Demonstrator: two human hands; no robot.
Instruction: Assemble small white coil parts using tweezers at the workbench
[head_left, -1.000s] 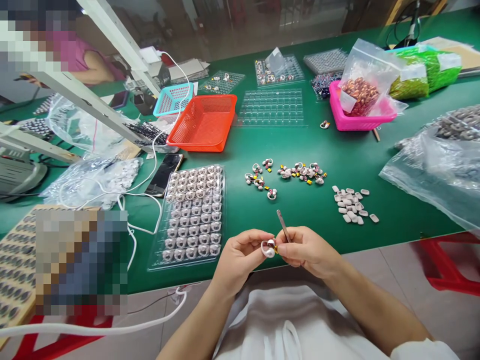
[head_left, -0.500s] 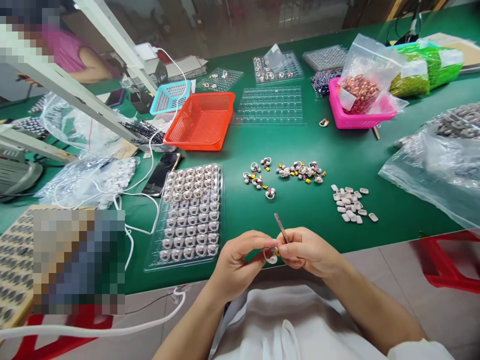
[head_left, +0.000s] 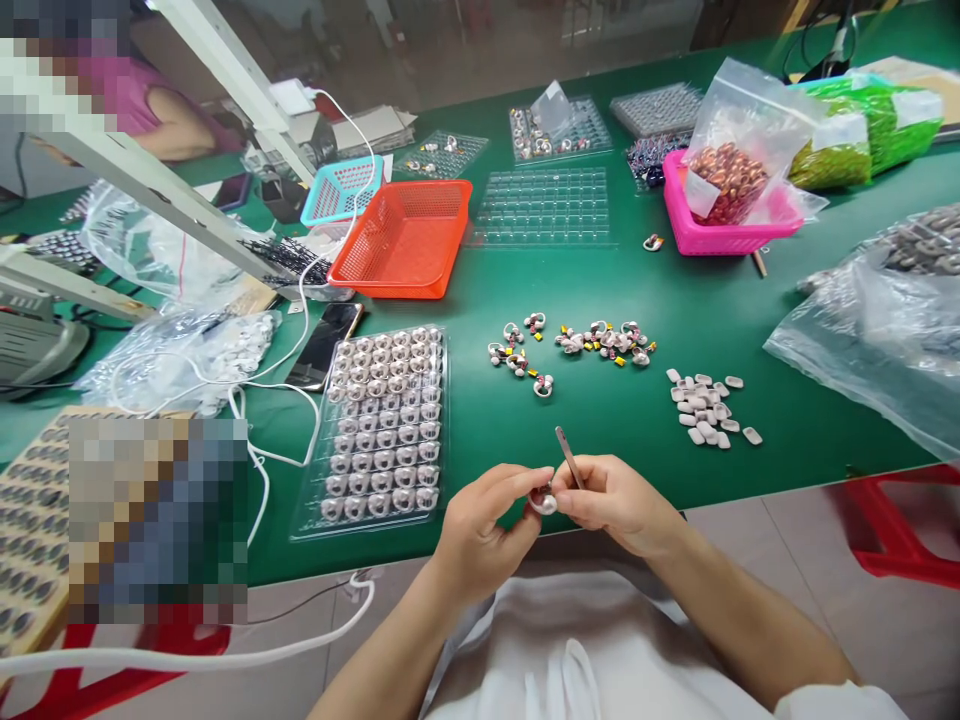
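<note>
Pinching a small white part in left hand, gripping a thin metal tool in right hand; probably adjusting closely, next needing steady fingers.

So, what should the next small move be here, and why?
Probably a slight turn of the small white piece by the left hand: the fingertips of that hand hold it and cover part of it, while the right hand is right beside it, gripping a metal tool whose visible end points away from it.
</note>
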